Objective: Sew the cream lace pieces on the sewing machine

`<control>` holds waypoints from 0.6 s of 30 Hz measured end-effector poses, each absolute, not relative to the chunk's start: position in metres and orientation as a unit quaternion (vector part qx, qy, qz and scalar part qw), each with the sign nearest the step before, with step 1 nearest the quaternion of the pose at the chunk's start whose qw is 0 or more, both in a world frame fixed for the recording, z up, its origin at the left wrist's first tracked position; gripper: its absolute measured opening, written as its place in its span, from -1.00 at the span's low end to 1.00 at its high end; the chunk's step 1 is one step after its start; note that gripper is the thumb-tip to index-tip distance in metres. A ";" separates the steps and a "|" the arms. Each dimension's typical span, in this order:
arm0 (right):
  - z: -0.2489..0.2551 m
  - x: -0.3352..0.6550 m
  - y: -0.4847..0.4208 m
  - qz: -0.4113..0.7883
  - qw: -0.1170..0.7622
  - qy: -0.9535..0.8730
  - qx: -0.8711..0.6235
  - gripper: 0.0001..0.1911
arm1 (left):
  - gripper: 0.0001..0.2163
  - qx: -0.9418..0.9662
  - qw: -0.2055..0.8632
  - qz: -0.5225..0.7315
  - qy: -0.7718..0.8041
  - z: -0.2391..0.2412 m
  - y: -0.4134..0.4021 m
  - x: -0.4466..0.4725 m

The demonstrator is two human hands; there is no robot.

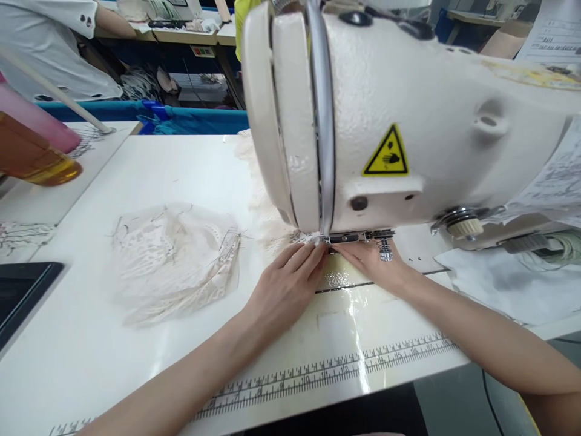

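Observation:
A cream sewing machine [408, 109] fills the upper right. Under its head, a strip of pale lace fabric [272, 224] runs toward the presser foot [349, 237]. My left hand [285, 284] lies flat on the lace, fingers stretched together toward the foot. My right hand [372, 260] rests just right of it under the machine head, fingers pressing the lace down by the needle area. Both hands' fingertips almost meet at the foot.
A heap of lace pieces [172, 260] lies left on the white table [91, 339]. A printed ruler [345, 369] runs along the front edge. A dark tablet [22, 297], an amber bottle [40, 160] and a co-worker's sleeve [49, 42] are at left.

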State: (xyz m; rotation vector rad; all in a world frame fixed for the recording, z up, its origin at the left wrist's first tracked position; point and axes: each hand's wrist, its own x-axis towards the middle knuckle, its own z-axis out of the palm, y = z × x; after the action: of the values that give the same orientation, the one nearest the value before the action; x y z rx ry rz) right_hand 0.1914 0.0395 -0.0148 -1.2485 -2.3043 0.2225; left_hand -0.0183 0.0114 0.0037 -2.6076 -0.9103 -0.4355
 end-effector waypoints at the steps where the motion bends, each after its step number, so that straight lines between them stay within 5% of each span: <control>1: -0.015 0.192 0.038 0.067 0.247 -0.854 -0.454 -0.76 | -0.69 -0.919 0.161 -0.158 -0.322 0.003 0.011 -0.019; 7: -0.009 0.188 0.030 0.007 0.235 -0.881 -0.411 -0.73 | -0.64 -0.904 0.123 -0.169 -0.374 -0.001 0.015 -0.022; 18: -0.004 0.188 0.031 0.183 0.240 -0.854 -0.425 -0.69 | -0.66 -0.900 0.129 -0.157 -0.385 0.002 0.016 -0.021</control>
State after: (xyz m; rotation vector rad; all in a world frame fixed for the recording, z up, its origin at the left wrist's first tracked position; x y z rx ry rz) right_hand 0.1881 0.0306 -0.0039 -1.1634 -2.3362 0.5001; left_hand -0.0205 0.0162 0.0021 -2.6170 -1.1192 -0.4566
